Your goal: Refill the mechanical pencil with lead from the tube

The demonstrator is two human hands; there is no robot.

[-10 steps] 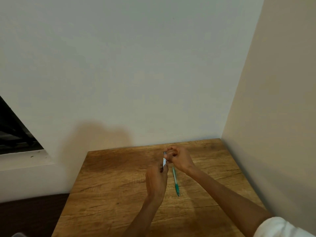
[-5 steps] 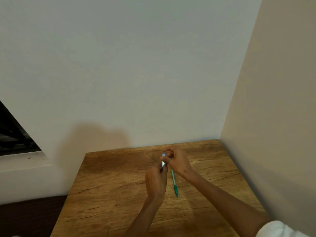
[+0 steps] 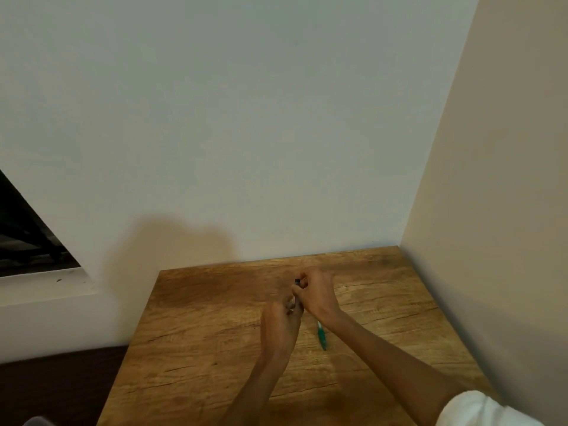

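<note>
Hands are meeting just beyond the green mechanical pencil, which is lying on the wooden table. The left hand is gripping the lead tube low down, while the right hand is pinching its dark top, seemingly working the cap. Better to be twisting gently, keeping it upright so nothing spills. The tube is looking slim, mostly hidden.
</note>
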